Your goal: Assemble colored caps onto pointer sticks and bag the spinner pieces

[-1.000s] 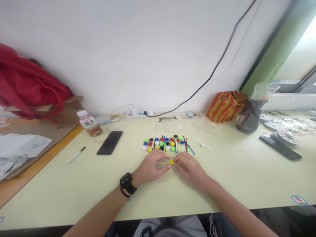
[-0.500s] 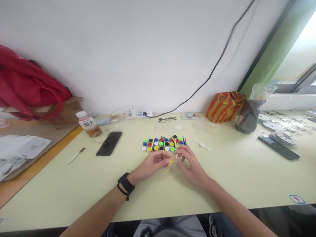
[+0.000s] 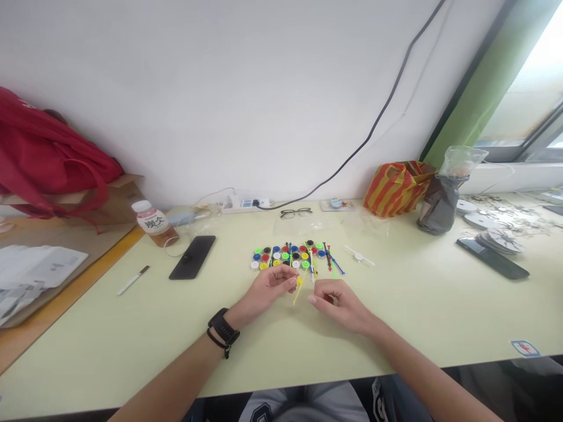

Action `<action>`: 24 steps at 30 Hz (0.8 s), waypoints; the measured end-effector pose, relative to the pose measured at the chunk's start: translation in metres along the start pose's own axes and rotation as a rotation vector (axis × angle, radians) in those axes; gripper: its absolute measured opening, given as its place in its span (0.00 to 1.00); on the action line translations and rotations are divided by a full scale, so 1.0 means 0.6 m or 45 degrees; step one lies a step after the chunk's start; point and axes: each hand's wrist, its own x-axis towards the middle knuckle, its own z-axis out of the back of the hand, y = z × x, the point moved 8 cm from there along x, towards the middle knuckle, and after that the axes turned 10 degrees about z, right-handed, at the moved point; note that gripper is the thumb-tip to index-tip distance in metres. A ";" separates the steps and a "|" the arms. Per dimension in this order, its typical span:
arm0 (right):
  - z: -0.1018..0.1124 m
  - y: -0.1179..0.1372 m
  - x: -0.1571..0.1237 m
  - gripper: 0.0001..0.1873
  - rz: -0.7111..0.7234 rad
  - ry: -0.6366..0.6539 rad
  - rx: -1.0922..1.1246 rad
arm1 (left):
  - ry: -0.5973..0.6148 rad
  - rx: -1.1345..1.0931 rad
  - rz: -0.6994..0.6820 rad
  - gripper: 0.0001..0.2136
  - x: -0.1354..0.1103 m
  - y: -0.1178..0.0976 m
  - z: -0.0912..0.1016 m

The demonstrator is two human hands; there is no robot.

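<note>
My left hand [image 3: 270, 293] is closed, with its thumb and fingertips pinching a thin yellow plastic arrow-shaped strip [image 3: 297, 295] that slants down toward the table. Just right of it, my right hand [image 3: 342, 303] hovers with its fingers curled in and the thumb against them; whatever lies inside is hidden. Beyond both hands sit several round coloured discs [image 3: 277, 256] in rows, in white, yellow, blue, red, green and black. Slim coloured arrow strips [image 3: 328, 256] lie across and beside them. A white strip with a round hub [image 3: 358, 257] lies apart at the right.
To the left are a black phone [image 3: 192, 258], a pen [image 3: 133, 280] and a drink bottle [image 3: 153, 223]. Glasses [image 3: 296, 213] and a power strip [image 3: 240, 204] lie by the wall. A striped bag [image 3: 393, 190], a grey bag [image 3: 437, 205] and another phone [image 3: 492, 258] are at right.
My right hand has drawn slightly away from the yellow strip, and its fingers have curled in. My left hand keeps its pinch on the strip. The view has shifted slightly.
</note>
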 end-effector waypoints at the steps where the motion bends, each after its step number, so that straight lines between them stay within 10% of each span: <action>1: 0.004 -0.002 0.000 0.15 -0.007 -0.043 0.012 | 0.000 0.004 0.003 0.14 0.000 0.000 0.000; 6: 0.018 -0.006 -0.005 0.37 0.025 -0.271 0.003 | -0.017 0.014 0.012 0.15 0.000 0.001 0.002; 10: 0.014 -0.006 -0.003 0.13 0.017 -0.168 -0.024 | -0.018 0.003 -0.003 0.15 0.002 0.003 0.003; 14: 0.008 -0.007 0.001 0.31 -0.023 -0.025 0.000 | -0.017 0.001 -0.013 0.14 0.001 0.000 0.002; 24: 0.003 -0.010 0.002 0.12 -0.058 -0.137 0.016 | 0.052 -0.009 0.057 0.16 -0.004 -0.003 -0.015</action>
